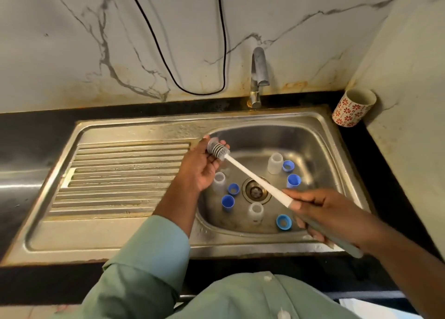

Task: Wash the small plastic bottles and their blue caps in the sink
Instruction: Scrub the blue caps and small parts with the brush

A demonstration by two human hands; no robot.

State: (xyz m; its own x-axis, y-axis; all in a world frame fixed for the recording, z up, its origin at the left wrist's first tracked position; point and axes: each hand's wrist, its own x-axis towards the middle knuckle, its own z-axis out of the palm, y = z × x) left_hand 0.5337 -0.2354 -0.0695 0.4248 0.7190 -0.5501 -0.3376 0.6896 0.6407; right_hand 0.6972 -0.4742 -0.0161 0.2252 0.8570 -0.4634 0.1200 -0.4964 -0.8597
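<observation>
Your right hand (320,212) grips the brush (250,174) handle, and your left hand (199,167) cups its bristles. The bottles (275,163) and caps (227,202) sit unwashed in the sink (320,135), I think. Next, pick up one bottle.

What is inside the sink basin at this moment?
In the sink: three bottles, five blue caps and the drain. The left hand and brush cover part of the floor.

R hand (320,210) grips brush (250,174); L hand (202,167) cups bristles.
</observation>
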